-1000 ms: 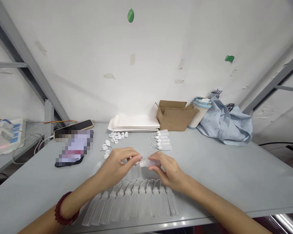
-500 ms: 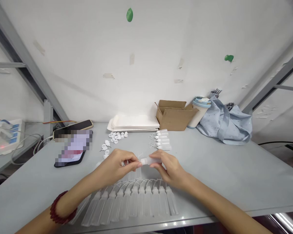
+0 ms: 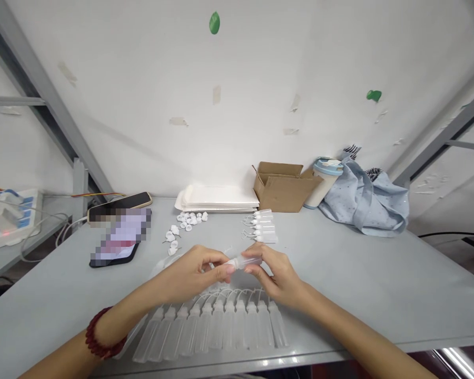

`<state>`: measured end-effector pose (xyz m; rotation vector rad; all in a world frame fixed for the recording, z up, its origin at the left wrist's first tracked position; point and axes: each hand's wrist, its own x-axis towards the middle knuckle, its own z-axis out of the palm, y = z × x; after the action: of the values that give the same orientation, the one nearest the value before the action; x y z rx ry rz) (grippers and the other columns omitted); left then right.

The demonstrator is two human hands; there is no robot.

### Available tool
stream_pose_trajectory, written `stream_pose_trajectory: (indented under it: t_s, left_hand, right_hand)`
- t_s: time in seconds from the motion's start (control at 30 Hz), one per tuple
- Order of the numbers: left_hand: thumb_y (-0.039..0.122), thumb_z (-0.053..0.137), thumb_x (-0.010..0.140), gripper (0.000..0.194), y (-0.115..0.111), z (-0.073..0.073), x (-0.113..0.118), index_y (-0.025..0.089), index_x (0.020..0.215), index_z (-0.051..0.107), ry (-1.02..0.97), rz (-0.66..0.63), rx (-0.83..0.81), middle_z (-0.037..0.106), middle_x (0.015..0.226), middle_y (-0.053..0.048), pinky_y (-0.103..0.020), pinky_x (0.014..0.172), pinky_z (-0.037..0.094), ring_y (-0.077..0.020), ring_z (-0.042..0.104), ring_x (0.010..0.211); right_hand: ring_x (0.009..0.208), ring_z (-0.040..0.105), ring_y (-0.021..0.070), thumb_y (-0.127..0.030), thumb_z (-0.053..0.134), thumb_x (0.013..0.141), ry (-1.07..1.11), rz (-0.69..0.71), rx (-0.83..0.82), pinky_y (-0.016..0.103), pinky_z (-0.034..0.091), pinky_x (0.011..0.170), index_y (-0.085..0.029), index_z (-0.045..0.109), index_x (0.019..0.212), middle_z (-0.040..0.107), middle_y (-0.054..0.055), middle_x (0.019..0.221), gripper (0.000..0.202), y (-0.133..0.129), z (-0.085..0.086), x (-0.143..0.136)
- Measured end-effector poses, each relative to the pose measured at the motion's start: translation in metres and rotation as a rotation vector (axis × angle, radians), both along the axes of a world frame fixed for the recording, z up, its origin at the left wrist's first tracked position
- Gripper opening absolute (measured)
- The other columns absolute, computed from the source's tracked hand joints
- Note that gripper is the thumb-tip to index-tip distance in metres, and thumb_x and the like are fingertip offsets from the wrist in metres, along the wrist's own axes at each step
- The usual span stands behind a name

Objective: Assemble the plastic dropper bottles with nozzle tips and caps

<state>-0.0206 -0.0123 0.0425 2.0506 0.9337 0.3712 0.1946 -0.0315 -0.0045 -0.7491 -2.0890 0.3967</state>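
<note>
A small translucent squeeze bottle (image 3: 253, 261) lies sideways between my two hands above the table. My right hand (image 3: 277, 271) is closed around its body, thumb below and fingers on top. At the neck, my left hand (image 3: 199, 271) pinches the white cap (image 3: 232, 263), which its fingertips partly cover. Below the hands, a row of larger translucent bottles (image 3: 229, 329) with curved white tips lies along the front of the table. More clear bottles lie partly hidden beneath my left hand. Loose white caps (image 3: 191, 218) are scattered beyond it.
Several small capped bottles (image 3: 264, 227) lie in a column past my right hand. Behind stand white flat packs (image 3: 221, 199), an open cardboard box (image 3: 286, 192), a lidded cup (image 3: 322, 184) and a blue cloth bag (image 3: 363, 202). Phones (image 3: 122, 237) and a power strip (image 3: 18, 221) are at left.
My left fingers have moved slightly right and now sit further over the neck end of the bottle. My right hand still holds the body. The view has shifted a little.
</note>
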Motion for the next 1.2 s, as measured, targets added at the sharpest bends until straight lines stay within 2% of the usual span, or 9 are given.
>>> stream_pose_trajectory:
  t_s: [0.17, 0.27, 0.4, 0.47, 0.53, 0.67, 0.8, 1.0, 1.2]
  left_hand:
    - [0.039, 0.041, 0.094, 0.042, -0.005, -0.008, 0.003, 0.014, 0.065, 0.059, -0.028, -0.038, 0.124, 0.049, 0.058, 0.002, -0.021, 0.051, 0.031, -0.0102, 0.042, 0.056]
    - [0.029, 0.040, 0.095, 0.038, -0.007, -0.015, 0.003, 0.015, 0.062, 0.053, -0.045, -0.094, 0.425, 0.044, 0.056, 0.002, -0.023, 0.052, 0.030, -0.0109, 0.039, 0.055]
    - [0.018, 0.036, 0.096, 0.030, -0.012, -0.025, 0.004, 0.014, 0.073, 0.055, 0.055, -0.163, 0.857, 0.052, 0.068, -0.003, -0.027, 0.055, 0.031, -0.0147, 0.041, 0.061]
    - [0.017, 0.034, 0.096, 0.030, -0.012, -0.026, 0.004, 0.014, 0.076, 0.056, 0.085, -0.150, 0.943, 0.053, 0.069, -0.004, -0.028, 0.055, 0.031, -0.0155, 0.041, 0.062]
    - [0.020, 0.035, 0.097, 0.029, -0.011, -0.023, 0.004, 0.015, 0.078, 0.056, 0.057, -0.131, 0.858, 0.054, 0.070, -0.004, -0.027, 0.056, 0.034, -0.0154, 0.044, 0.063]
    - [0.028, 0.036, 0.098, 0.033, -0.007, -0.013, 0.002, 0.017, 0.071, 0.052, -0.007, -0.099, 0.512, 0.050, 0.063, 0.001, -0.024, 0.057, 0.035, -0.0124, 0.046, 0.061]
    - [0.027, 0.040, 0.096, 0.034, -0.007, -0.008, 0.001, 0.017, 0.065, 0.046, 0.043, -0.097, 0.429, 0.043, 0.059, 0.004, -0.023, 0.055, 0.031, -0.0104, 0.040, 0.055]
    - [0.021, 0.038, 0.096, 0.029, -0.011, -0.018, 0.001, 0.016, 0.070, 0.046, 0.026, -0.146, 0.607, 0.044, 0.064, 0.002, -0.025, 0.054, 0.028, -0.0120, 0.039, 0.058]
    - [0.020, 0.033, 0.097, 0.028, -0.010, -0.024, 0.002, 0.015, 0.075, 0.050, 0.172, -0.170, 0.753, 0.049, 0.072, -0.003, -0.028, 0.056, 0.031, -0.0156, 0.041, 0.063]
  right_hand:
    - [0.060, 0.052, 0.0139, -0.026, 0.045, 0.093, 0.006, -0.010, -0.100, 0.026, 0.043, 0.054, -0.019, 0.054, 0.102, 0.061, 0.004, 0.078, 0.014, -0.005, 0.002, -0.001]
    - [0.052, 0.048, 0.0112, -0.031, 0.050, 0.091, 0.086, -0.024, -0.338, 0.024, 0.040, 0.050, -0.018, 0.057, 0.093, 0.055, -0.001, 0.064, 0.015, -0.006, 0.007, -0.002]
    - [0.041, 0.041, 0.0074, -0.043, 0.056, 0.086, 0.239, 0.076, -0.772, 0.020, 0.035, 0.038, -0.016, 0.058, 0.084, 0.047, -0.005, 0.054, 0.027, -0.002, 0.007, -0.001]
    - [0.040, 0.040, 0.0068, -0.045, 0.058, 0.084, 0.295, 0.111, -0.865, 0.020, 0.035, 0.037, -0.016, 0.057, 0.083, 0.047, -0.006, 0.056, 0.029, 0.001, 0.006, 0.000]
    - [0.043, 0.043, 0.0073, -0.044, 0.058, 0.085, 0.316, 0.108, -0.826, 0.020, 0.038, 0.040, -0.017, 0.056, 0.086, 0.049, -0.005, 0.059, 0.028, 0.002, 0.006, 0.000]
    - [0.056, 0.054, 0.0111, -0.038, 0.057, 0.087, 0.227, 0.031, -0.575, 0.024, 0.042, 0.052, -0.018, 0.057, 0.094, 0.056, -0.001, 0.068, 0.021, -0.001, 0.006, -0.002]
    - [0.060, 0.055, 0.0126, -0.031, 0.058, 0.086, 0.135, 0.010, -0.399, 0.026, 0.043, 0.056, -0.019, 0.060, 0.092, 0.061, 0.001, 0.073, 0.014, -0.004, 0.006, -0.002]
    - [0.048, 0.044, 0.0095, -0.037, 0.063, 0.082, 0.145, -0.032, -0.520, 0.023, 0.035, 0.048, -0.018, 0.062, 0.084, 0.049, -0.005, 0.054, 0.020, -0.005, 0.011, 0.001]
    - [0.036, 0.043, 0.0063, -0.042, 0.066, 0.078, 0.300, 0.025, -0.859, 0.020, 0.031, 0.035, -0.015, 0.058, 0.078, 0.055, -0.004, 0.054, 0.028, -0.003, 0.014, -0.004]
